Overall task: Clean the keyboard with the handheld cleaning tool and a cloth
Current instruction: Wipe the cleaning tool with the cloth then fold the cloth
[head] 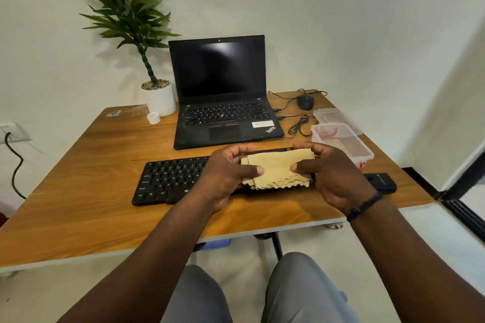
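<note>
Centrally, cloth (277, 170): yellow, folded in layers with zigzag edges, held just above the right half of the keyboard.
Left hand (227, 173): pinching the cloth's left edge, thumb on top, fingers curled behind.
Right hand (331, 173): clamped on the cloth's right edge, thumb pressed to the front; dark band on the wrist.
Keyboard (168, 181): black, lying flat near the table's front edge, right part hidden behind cloth and hands.
Black tool (381, 182): flat on the table just right of the keyboard, partly hidden by the right hand.
Laptop (223, 97): open, screen dark, right behind the keyboard.
Plastic box (343, 143): clear, open, right of the laptop; its lid (336, 117) lying just behind it.
Mouse (305, 101): black, far right corner, cable looping beside the laptop.
Plant (147, 42): tall green leaves in a white pot, far left of the laptop; small white cap (153, 118) in front.
Table (86, 165): brown wood grain with a pale edge.
Room: plain white walls, pale floor, wall socket (11, 131) at left with a black cable.
</note>
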